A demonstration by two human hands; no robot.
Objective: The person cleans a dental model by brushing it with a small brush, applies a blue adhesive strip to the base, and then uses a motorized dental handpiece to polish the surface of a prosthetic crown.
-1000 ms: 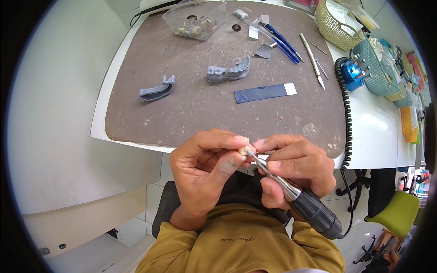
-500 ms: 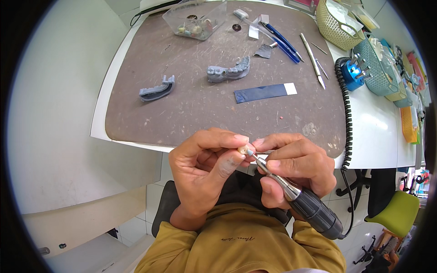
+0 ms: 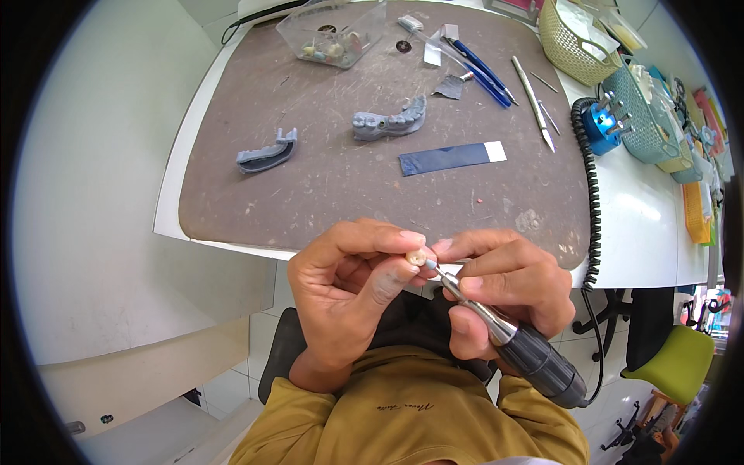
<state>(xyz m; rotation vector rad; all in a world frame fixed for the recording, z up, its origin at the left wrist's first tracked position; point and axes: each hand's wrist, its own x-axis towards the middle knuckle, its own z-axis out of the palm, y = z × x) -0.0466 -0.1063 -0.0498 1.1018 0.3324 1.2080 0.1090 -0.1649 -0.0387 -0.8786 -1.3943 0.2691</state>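
Note:
Between thumb and fingertips, my left hand [image 3: 345,291] pinches a small cream dental crown [image 3: 417,257]. My right hand [image 3: 515,283] grips a rotary handpiece [image 3: 535,360], silver at the front and black at the back, like a pen. Its pale blue grinding tip [image 3: 431,264] points at the crown, right beside it; I cannot tell whether they touch. Both hands are in front of the table's near edge. Beyond them on the brown mat lie a grey dental arch model [image 3: 387,122], a smaller grey model piece [image 3: 267,153] and a strip of dark blue articulating paper [image 3: 446,159].
A clear plastic box [image 3: 333,35] with small pieces stands at the far left. Blue tweezers [image 3: 484,74] and a white-handled knife [image 3: 532,101] lie far right. A coiled black cord [image 3: 587,178] runs down the mat's right side, beside a blue bur holder [image 3: 603,128] and several baskets [image 3: 577,46].
The handpiece and my right hand have shifted slightly right and down, drawing the tip a little back from the crown. The crown has turned slightly, showing more of its face.

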